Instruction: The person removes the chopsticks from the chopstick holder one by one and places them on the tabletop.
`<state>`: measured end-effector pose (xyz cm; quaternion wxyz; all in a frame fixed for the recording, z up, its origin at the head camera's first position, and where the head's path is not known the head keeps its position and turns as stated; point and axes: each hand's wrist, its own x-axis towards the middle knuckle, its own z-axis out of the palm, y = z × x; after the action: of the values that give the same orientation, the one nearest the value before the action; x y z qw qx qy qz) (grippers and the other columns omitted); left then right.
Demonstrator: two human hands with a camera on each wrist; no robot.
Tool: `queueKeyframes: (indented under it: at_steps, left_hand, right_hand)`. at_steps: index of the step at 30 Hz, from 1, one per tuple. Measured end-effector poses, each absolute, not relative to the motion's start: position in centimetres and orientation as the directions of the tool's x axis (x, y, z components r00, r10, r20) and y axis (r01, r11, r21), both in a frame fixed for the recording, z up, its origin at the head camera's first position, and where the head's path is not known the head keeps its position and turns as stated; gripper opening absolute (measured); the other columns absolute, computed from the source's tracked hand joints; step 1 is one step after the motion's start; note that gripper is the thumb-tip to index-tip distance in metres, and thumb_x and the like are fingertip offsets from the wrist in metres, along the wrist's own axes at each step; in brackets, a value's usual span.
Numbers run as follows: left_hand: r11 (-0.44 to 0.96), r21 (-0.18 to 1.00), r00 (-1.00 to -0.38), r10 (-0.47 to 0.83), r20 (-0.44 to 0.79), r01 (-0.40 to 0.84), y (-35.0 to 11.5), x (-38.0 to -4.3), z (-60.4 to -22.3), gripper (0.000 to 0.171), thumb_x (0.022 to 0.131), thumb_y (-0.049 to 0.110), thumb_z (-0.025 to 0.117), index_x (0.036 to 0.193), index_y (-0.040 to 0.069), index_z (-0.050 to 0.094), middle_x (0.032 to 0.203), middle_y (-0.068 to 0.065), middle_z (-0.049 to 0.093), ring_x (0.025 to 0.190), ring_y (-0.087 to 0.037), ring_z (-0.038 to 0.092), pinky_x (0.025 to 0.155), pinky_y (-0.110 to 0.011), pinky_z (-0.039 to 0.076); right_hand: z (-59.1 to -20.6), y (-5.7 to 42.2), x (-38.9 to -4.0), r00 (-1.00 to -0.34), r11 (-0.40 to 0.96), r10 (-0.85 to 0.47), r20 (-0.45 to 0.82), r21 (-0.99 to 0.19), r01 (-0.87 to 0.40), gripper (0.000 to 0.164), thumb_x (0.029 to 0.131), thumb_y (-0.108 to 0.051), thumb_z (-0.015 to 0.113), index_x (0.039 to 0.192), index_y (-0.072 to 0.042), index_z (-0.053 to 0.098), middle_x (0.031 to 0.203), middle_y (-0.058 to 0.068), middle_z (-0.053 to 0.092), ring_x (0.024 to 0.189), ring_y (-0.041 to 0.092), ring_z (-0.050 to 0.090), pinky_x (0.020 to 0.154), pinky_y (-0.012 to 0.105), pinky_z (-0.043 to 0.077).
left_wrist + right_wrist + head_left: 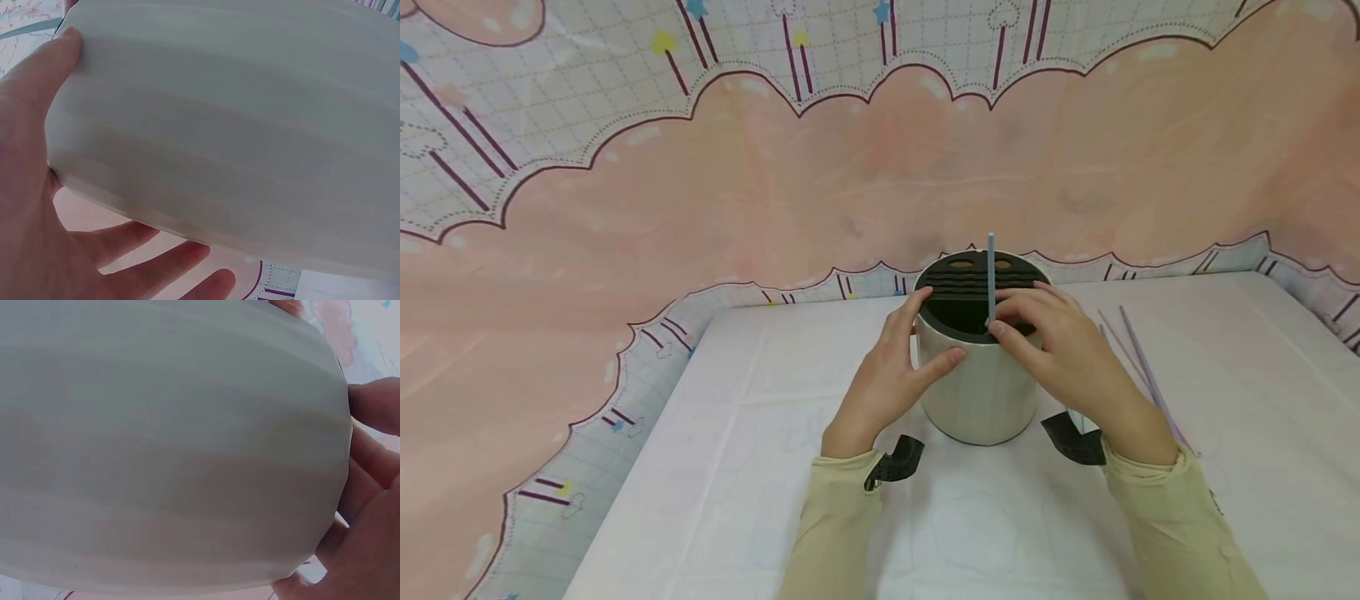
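Note:
A white faceted round holder (pixel 977 392) stands upright on the table. Its dark top insert (pixel 955 279) has slots toward the back and a wide opening in front. My left hand (pixel 887 375) grips the holder's left side, index fingertip at the rim and thumb on the front wall. With thumb and index finger, my right hand (pixel 1060 354) pinches a thin grey-blue stick (pixel 991 267) that stands upright at the front opening. The stick's lower end is hidden behind the fingers and rim. Both wrist views are mostly filled by the holder's pale wall.
Several thin purple and pink sticks (pixel 1138 350) lie on the white table (pixel 760 467), just right of my right hand. Behind the table hangs a peach and white patterned cloth (pixel 880 175). Black straps (pixel 898 460) sit at both wrists.

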<state>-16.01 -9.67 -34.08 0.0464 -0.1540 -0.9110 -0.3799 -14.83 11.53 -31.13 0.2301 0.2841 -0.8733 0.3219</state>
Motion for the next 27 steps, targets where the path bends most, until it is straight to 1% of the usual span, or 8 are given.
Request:
queueKeyframes:
  at_steps: [2, 5, 6, 9, 11, 18, 23, 27]
  left_hand:
    - [0.663, 0.678, -0.948, 0.245, 0.204, 0.317, -9.62, -16.08, -34.08, 0.077, 0.071, 0.073, 0.047, 0.133, 0.056, 0.003, 0.141, 0.011, 0.021, 0.117, -0.012, 0.04, 0.081, -0.044, 0.043]
    - [0.661, 0.678, -0.947, 0.245, 0.209, 0.321, -9.57, -16.18, -34.14, 0.076, 0.072, 0.072, 0.046, 0.133, 0.056, 0.003, 0.141, 0.012, 0.021, 0.116, -0.012, 0.04, 0.081, -0.044, 0.043]
    - [0.661, 0.677, -0.946, 0.244, 0.213, 0.323, -9.54, -16.2, -34.15, 0.076, 0.072, 0.072, 0.046, 0.133, 0.056, 0.003, 0.141, 0.013, 0.021, 0.116, -0.011, 0.04, 0.081, -0.044, 0.043]
    - [0.66, 0.677, -0.945, 0.246, 0.216, 0.326, -9.46, -16.28, -34.18, 0.076, 0.072, 0.072, 0.046, 0.133, 0.055, 0.003, 0.141, 0.013, 0.021, 0.116, -0.01, 0.039, 0.081, -0.043, 0.042]
    - [0.66, 0.677, -0.945, 0.245, 0.217, 0.326, -9.4, -16.3, -34.17, 0.076, 0.072, 0.072, 0.046, 0.133, 0.055, 0.004, 0.141, 0.013, 0.021, 0.116, -0.01, 0.039, 0.081, -0.043, 0.042]
    - [0.658, 0.684, -0.949, 0.243, 0.202, 0.314, -9.42, -16.22, -34.08, 0.077, 0.073, 0.071, 0.047, 0.134, 0.054, 0.003, 0.141, 0.014, 0.019, 0.117, -0.011, 0.039, 0.083, -0.044, 0.042]
    - [0.659, 0.686, -0.95, 0.241, 0.198, 0.31, -9.38, -16.29, -34.05, 0.077, 0.072, 0.072, 0.047, 0.133, 0.055, 0.003, 0.141, 0.014, 0.019, 0.117, -0.011, 0.039, 0.082, -0.044, 0.042]
    - [0.659, 0.684, -0.949, 0.236, 0.208, 0.313, -9.37, -16.34, -34.04, 0.077, 0.071, 0.073, 0.046, 0.133, 0.055, 0.004, 0.14, 0.014, 0.021, 0.116, -0.011, 0.04, 0.081, -0.045, 0.043]
  right_hand:
    - [-31.09, 11.52, -14.87, -0.736, 0.629, -0.334, 0.589, -0.441, -0.64, 0.018, 0.09, -0.024, 0.054, 0.097, -0.01, 0.063, 0.113, 0.005, 0.056, 0.112, 0.026, 0.044, 0.094, 0.042, 0.031]
    - [-31.06, 11.48, -14.97, -0.739, 0.637, -0.32, 0.593, -0.443, -0.631, 0.017, 0.09, -0.024, 0.055, 0.096, -0.011, 0.063, 0.104, 0.002, 0.059, 0.113, 0.026, 0.043, 0.09, 0.045, 0.034]
    - [-31.08, 11.46, -15.08, -0.732, 0.639, -0.325, 0.599, -0.431, -0.637, 0.016, 0.089, -0.023, 0.055, 0.095, -0.011, 0.062, 0.1, 0.002, 0.059, 0.11, 0.025, 0.046, 0.091, 0.043, 0.034]
    - [-31.14, 11.38, -15.31, -0.709, 0.647, -0.339, 0.618, -0.394, -0.653, 0.013, 0.088, -0.019, 0.057, 0.092, -0.008, 0.062, 0.092, 0.003, 0.061, 0.107, 0.027, 0.049, 0.101, 0.043, 0.023]
    - [-31.17, 11.36, -15.47, -0.693, 0.645, -0.349, 0.631, -0.374, -0.666, 0.011, 0.087, -0.016, 0.058, 0.091, -0.007, 0.062, 0.09, 0.004, 0.061, 0.103, 0.027, 0.05, 0.102, 0.042, 0.021]
    - [-31.27, 11.37, -15.38, -0.702, 0.653, -0.322, 0.635, -0.388, -0.65, 0.013, 0.086, -0.017, 0.06, 0.093, -0.007, 0.062, 0.092, 0.004, 0.061, 0.112, 0.033, 0.044, 0.096, 0.05, 0.026]
    - [-31.41, 11.45, -15.48, -0.672, 0.654, -0.301, 0.677, -0.366, -0.662, 0.015, 0.085, -0.018, 0.062, 0.095, -0.008, 0.061, 0.095, 0.003, 0.06, 0.101, 0.024, 0.049, 0.08, 0.041, 0.04]
    - [-31.45, 11.5, -15.61, -0.638, 0.649, -0.293, 0.713, -0.341, -0.68, 0.015, 0.083, -0.016, 0.064, 0.095, -0.007, 0.062, 0.095, 0.004, 0.06, 0.094, 0.02, 0.051, 0.068, 0.035, 0.043]
